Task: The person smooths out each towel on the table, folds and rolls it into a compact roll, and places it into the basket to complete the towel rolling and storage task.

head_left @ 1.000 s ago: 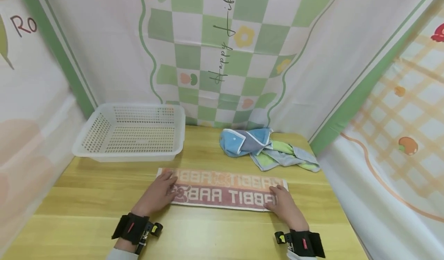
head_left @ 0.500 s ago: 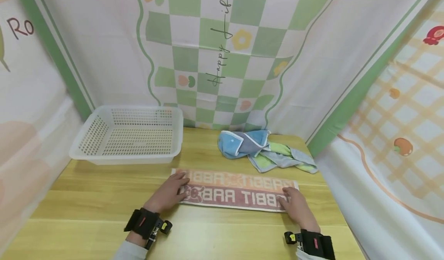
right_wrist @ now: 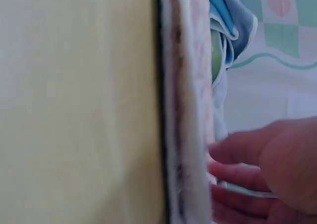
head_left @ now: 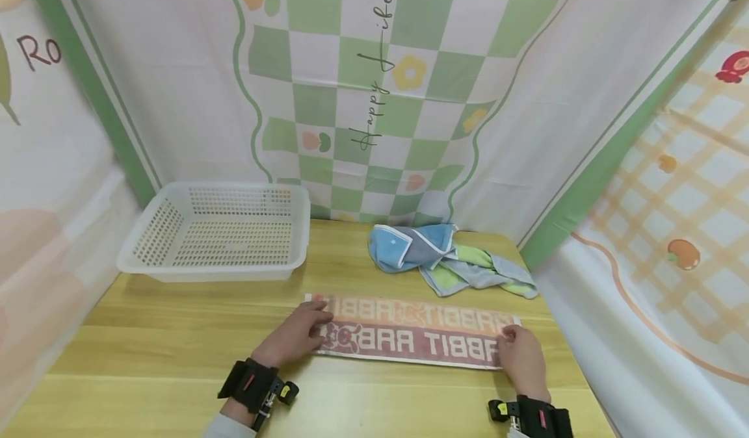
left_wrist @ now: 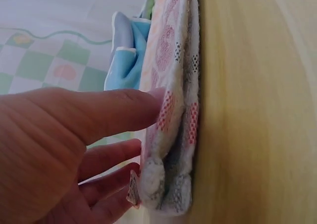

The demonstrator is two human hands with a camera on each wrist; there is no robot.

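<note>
A long, narrow folded towel [head_left: 409, 344] lies flat in the middle of the table, with a peach band and a dusky red band of pale lettering. My left hand [head_left: 295, 334] is at its left end, thumb and fingers spread; in the left wrist view the thumb [left_wrist: 129, 110] touches the towel's upper side, and layered white edges show beside it. At the opposite end, my right hand [head_left: 523, 359] has thumb and fingertips drawn together, pinching the towel near its end. In the right wrist view those fingertips [right_wrist: 218, 152] meet the towel's top, partly hidden behind its edge.
A white perforated plastic basket [head_left: 213, 273] stands at the back left. At the back right lie a crumpled blue and grey cloth [head_left: 389, 246] and a green and grey cloth [head_left: 468, 269]. Patterned curtains [head_left: 374, 100] surround the wooden table [head_left: 374, 399].
The towel has slid to the right along the table with both hands at its ends. My right thumb and fingers have come closer together. Basket and cloths have stayed put.
</note>
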